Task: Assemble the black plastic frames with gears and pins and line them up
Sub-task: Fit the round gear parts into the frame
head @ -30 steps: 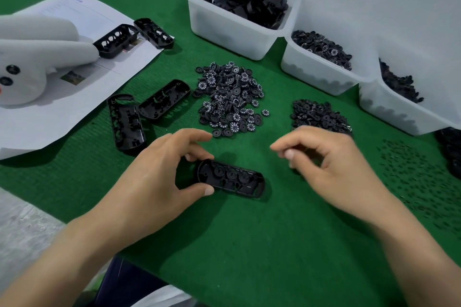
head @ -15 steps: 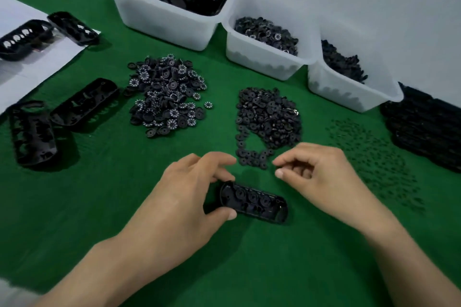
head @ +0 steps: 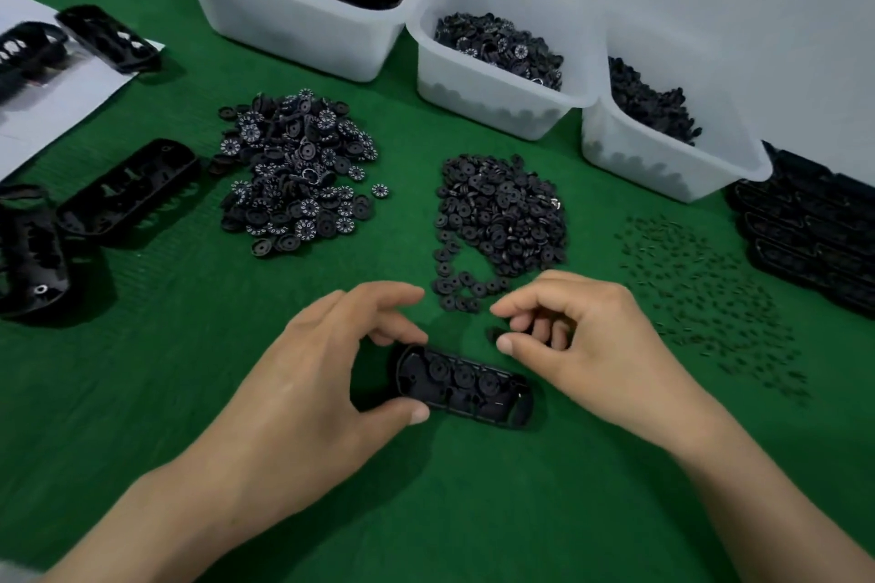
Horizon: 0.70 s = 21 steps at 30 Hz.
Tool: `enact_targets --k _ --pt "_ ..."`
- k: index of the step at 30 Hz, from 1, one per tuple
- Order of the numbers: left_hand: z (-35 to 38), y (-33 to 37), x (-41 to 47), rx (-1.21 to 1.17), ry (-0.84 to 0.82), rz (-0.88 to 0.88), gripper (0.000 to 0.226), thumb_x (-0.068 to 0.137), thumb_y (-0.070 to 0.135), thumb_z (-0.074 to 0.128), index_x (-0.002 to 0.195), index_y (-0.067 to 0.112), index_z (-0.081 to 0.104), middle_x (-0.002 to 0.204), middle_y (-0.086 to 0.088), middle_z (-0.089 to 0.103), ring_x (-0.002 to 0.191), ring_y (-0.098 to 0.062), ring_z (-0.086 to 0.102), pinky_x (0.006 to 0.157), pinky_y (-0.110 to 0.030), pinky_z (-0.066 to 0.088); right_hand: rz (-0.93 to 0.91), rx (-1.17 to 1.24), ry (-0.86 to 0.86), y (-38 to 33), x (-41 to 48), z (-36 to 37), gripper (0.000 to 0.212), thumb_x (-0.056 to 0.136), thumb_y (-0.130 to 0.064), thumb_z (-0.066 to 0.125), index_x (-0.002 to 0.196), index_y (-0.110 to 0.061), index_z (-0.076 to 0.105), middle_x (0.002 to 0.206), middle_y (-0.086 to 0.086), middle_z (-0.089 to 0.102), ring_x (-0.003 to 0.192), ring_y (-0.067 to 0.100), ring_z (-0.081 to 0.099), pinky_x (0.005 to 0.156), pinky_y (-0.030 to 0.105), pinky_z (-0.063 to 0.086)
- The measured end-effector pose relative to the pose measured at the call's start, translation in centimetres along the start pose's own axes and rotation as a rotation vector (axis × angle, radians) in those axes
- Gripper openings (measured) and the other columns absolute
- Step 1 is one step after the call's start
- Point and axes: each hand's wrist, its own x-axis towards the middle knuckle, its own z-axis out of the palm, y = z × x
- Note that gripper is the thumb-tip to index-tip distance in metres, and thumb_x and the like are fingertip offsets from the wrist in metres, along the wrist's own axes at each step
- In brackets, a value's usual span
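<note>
A black oval plastic frame (head: 466, 386) lies on the green mat (head: 189, 346) in front of me, with several gears seated in it. My left hand (head: 326, 374) grips its left end between thumb and fingers. My right hand (head: 582, 346) hovers just above the frame's right end, thumb and fingertips pinched on a small black gear (head: 495, 335). Behind the hands lies a heap of plain black gears (head: 502, 218). Further left sits a heap of numbered gears (head: 298, 170). Small black pins (head: 705, 289) are scattered to the right.
Three white bins stand at the back: frames (head: 303, 19), numbered gears (head: 492, 81), dark parts (head: 663, 156). A row of frames (head: 809, 232) lines the right edge. Loose frames (head: 128, 189) lie at the left, two more on white paper (head: 61, 99).
The view has swung right, so the paper and white object at the left slid out. My right hand moved from the plain gear heap toward the frame's right end. The left hand kept its grip.
</note>
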Motion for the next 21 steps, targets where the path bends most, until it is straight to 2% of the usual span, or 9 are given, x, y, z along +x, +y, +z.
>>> enact_targets --k 5,8,12,15,21 --pt "0.0 0.0 -0.1 -0.007 0.004 -0.015 0.067 0.063 0.038 0.075 0.118 0.047 0.037 0.110 0.036 0.051 0.108 0.008 0.045 0.088 0.000 0.026 -0.073 -0.088 0.004 -0.2 0.1 0.3 0.014 0.075 -0.011 0.075 0.082 -0.023 0.072 0.077 -0.012 0.058 0.069 0.005 0.053 0.059 0.010 0.042" --pt "0.0 -0.1 -0.1 -0.008 0.006 -0.015 0.067 0.063 0.038 0.075 0.118 0.048 0.037 0.109 0.036 0.051 0.108 0.008 0.045 0.088 0.001 0.025 -0.193 -0.094 0.060 -0.6 -0.1 0.3 0.011 0.077 -0.011 0.074 0.086 -0.016 0.073 0.078 -0.007 0.061 0.068 0.006 0.055 0.060 0.011 0.043" --pt "0.1 -0.1 -0.1 -0.009 0.010 -0.021 0.067 0.062 0.039 0.075 0.118 0.048 0.038 0.106 0.035 0.053 0.107 0.007 0.046 0.087 0.000 0.025 -0.396 -0.136 0.004 -1.8 -0.7 1.1 0.017 0.082 -0.024 0.064 0.092 -0.014 0.074 0.082 -0.003 0.062 0.073 0.009 0.058 0.065 0.023 0.048" --pt "0.1 -0.1 0.0 -0.018 0.013 -0.022 0.067 0.062 0.038 0.075 0.118 0.046 0.039 0.104 0.034 0.055 0.106 0.007 0.047 0.088 -0.001 0.025 -0.455 -0.257 0.009 -2.1 -0.6 1.6 0.014 0.081 -0.023 0.066 0.091 -0.015 0.074 0.078 -0.001 0.061 0.069 0.016 0.057 0.062 0.030 0.049" --pt "0.2 -0.2 0.1 -0.017 0.016 -0.019 0.066 0.062 0.039 0.074 0.119 0.045 0.040 0.103 0.034 0.056 0.106 0.009 0.045 0.088 0.000 0.024 -0.526 -0.362 0.017 -1.9 -0.7 1.9 0.011 0.084 -0.019 0.068 0.092 -0.015 0.074 0.075 0.002 0.058 0.062 0.018 0.050 0.051 0.030 0.044"
